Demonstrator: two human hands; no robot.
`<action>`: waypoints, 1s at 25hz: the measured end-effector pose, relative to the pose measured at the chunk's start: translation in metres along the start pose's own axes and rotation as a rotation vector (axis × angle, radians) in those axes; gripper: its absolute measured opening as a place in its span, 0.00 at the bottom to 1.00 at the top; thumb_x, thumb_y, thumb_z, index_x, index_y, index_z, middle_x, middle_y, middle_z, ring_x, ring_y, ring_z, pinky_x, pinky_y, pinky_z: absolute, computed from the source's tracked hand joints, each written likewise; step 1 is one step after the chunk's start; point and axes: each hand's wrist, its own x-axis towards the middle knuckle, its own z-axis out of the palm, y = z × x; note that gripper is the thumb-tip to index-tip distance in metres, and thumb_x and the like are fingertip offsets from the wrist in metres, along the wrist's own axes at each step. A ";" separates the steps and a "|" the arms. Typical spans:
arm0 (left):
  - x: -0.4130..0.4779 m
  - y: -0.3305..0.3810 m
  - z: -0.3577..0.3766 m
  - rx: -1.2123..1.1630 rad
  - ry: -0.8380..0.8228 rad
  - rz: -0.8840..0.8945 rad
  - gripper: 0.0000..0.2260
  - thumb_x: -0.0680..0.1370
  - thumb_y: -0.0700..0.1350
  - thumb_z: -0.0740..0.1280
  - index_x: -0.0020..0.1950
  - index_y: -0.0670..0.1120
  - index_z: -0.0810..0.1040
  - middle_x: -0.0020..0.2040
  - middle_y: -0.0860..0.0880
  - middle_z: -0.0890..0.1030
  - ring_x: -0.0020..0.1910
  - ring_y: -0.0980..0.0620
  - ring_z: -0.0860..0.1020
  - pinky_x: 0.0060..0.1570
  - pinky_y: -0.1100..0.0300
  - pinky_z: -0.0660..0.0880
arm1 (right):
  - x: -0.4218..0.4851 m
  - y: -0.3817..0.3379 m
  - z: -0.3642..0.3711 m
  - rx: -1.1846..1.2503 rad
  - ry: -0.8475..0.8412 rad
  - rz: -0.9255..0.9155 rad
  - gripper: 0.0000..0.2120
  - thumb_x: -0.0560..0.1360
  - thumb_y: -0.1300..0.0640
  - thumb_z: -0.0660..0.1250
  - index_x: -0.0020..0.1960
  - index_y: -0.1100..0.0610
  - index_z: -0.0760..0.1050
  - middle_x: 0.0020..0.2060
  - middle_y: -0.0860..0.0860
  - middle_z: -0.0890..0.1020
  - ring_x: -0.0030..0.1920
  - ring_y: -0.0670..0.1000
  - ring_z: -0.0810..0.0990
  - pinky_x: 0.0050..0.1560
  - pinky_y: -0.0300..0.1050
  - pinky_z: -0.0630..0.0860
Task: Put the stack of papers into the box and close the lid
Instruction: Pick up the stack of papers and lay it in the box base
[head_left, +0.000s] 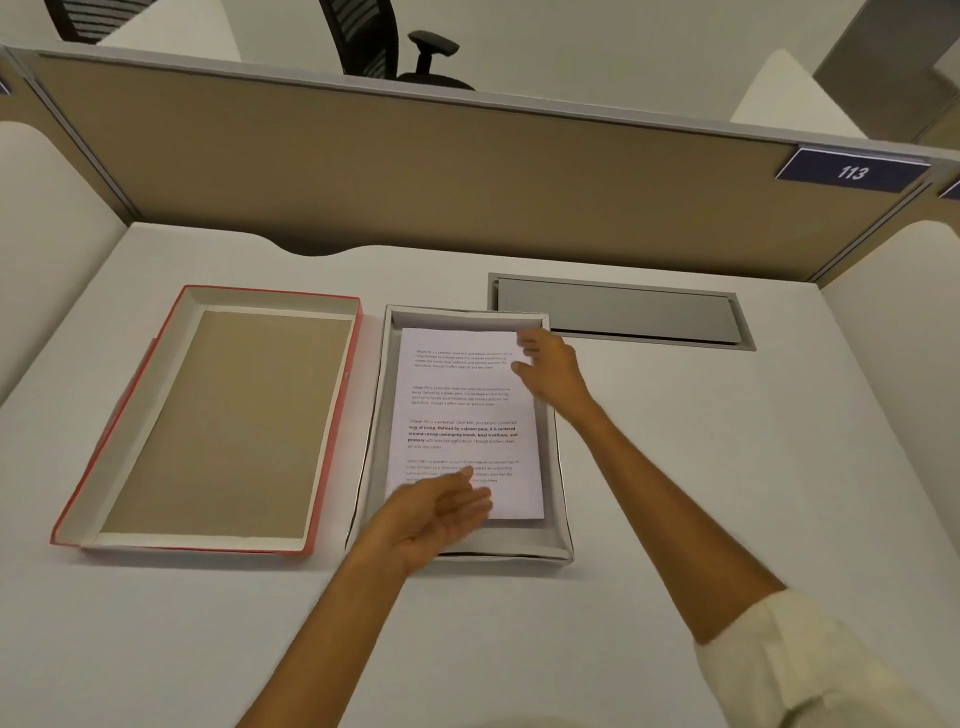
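Note:
A stack of white printed papers (462, 405) lies flat inside the shallow white box (558, 467) at the middle of the desk. My left hand (441, 512) hovers palm up over the stack's near left corner, fingers apart, holding nothing. My right hand (550, 369) is over the stack's far right corner, fingers spread and slightly blurred, with no grip on the paper. The red-edged lid (208, 421) rests upside down to the left of the box, its brown inside facing up.
A grey cable hatch (623, 312) is set into the desk behind and right of the box. A tan partition (415, 166) with a "113" sign (852, 171) closes off the back. Office chairs stand beyond it.

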 end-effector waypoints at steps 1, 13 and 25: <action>-0.002 -0.008 0.000 -0.096 -0.017 -0.085 0.20 0.74 0.36 0.72 0.64 0.33 0.73 0.61 0.31 0.78 0.60 0.35 0.79 0.57 0.44 0.78 | 0.011 -0.004 -0.001 -0.052 -0.030 -0.040 0.22 0.76 0.62 0.69 0.69 0.60 0.70 0.66 0.56 0.77 0.65 0.55 0.76 0.58 0.39 0.70; 0.019 -0.011 -0.007 -0.323 0.008 -0.247 0.14 0.73 0.31 0.70 0.54 0.45 0.76 0.64 0.33 0.75 0.65 0.28 0.72 0.67 0.33 0.68 | 0.095 -0.030 0.039 -0.483 -0.385 -0.232 0.14 0.80 0.63 0.60 0.62 0.63 0.76 0.61 0.60 0.80 0.61 0.60 0.77 0.62 0.50 0.72; 0.038 -0.008 -0.013 -0.220 0.036 -0.307 0.15 0.72 0.31 0.71 0.55 0.43 0.74 0.61 0.30 0.76 0.62 0.28 0.75 0.68 0.38 0.70 | 0.114 -0.021 0.043 -0.348 -0.374 -0.168 0.15 0.79 0.65 0.59 0.60 0.60 0.81 0.62 0.56 0.81 0.62 0.56 0.78 0.62 0.43 0.72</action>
